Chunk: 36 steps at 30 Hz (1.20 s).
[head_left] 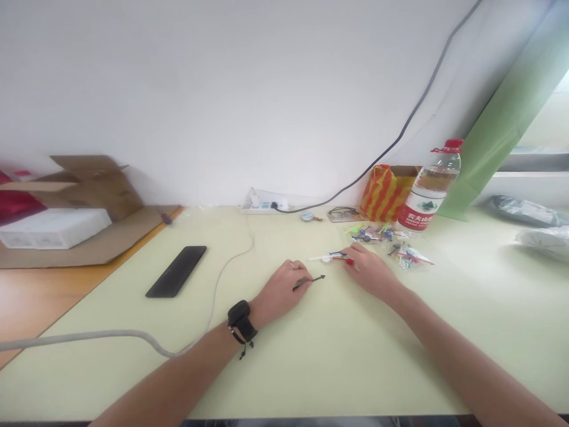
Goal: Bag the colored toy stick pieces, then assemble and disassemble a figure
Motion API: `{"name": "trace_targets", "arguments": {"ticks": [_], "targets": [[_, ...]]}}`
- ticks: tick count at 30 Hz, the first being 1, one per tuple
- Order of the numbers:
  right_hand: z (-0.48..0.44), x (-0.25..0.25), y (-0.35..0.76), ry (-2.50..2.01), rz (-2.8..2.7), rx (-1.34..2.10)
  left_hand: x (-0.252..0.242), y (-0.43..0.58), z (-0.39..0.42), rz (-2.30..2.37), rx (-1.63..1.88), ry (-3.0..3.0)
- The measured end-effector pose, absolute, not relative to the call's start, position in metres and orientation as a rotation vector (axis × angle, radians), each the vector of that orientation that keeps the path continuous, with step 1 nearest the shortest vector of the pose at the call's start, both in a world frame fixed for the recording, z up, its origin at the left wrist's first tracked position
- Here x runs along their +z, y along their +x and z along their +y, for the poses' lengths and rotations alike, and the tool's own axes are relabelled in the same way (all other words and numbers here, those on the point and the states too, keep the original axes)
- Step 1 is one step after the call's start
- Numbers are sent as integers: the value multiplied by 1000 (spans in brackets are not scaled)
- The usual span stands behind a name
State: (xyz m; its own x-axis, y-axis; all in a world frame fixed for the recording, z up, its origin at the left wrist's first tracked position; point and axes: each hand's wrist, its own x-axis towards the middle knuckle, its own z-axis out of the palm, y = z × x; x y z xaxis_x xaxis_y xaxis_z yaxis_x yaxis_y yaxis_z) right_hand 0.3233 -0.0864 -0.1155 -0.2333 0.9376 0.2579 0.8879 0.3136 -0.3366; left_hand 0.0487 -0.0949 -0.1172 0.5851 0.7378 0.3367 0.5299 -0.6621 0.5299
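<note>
My left hand (280,290) rests on the pale green table (311,356), fingers curled round a thin dark stick-like piece (313,280) whose tip points right. A black watch sits on that wrist. My right hand (368,273) lies just to the right, fingers pinched on a small white, red and blue plastic toy part (333,257). Beyond the right hand lies a scatter of small coloured plastic parts (391,240) on clear wrapping.
A black phone (176,271) lies at the left. A grey cable (133,338) runs across the table to a power strip (262,204) by the wall. A water bottle (431,187), a striped orange bag (382,193) and glasses (344,212) stand at the back right. Cardboard and a white box (53,228) sit far left.
</note>
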Motion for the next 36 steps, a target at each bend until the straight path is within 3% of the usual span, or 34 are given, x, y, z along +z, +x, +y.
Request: {"name": "trace_targets", "arguments": {"ticks": [11,36], "targets": [[-111,-112,289,-1235,-2388,520,-115,52,-96,890,817,2290],[-113,-116,283,-1172,-2240,572,-113,53,-97,875,807,2250]]}}
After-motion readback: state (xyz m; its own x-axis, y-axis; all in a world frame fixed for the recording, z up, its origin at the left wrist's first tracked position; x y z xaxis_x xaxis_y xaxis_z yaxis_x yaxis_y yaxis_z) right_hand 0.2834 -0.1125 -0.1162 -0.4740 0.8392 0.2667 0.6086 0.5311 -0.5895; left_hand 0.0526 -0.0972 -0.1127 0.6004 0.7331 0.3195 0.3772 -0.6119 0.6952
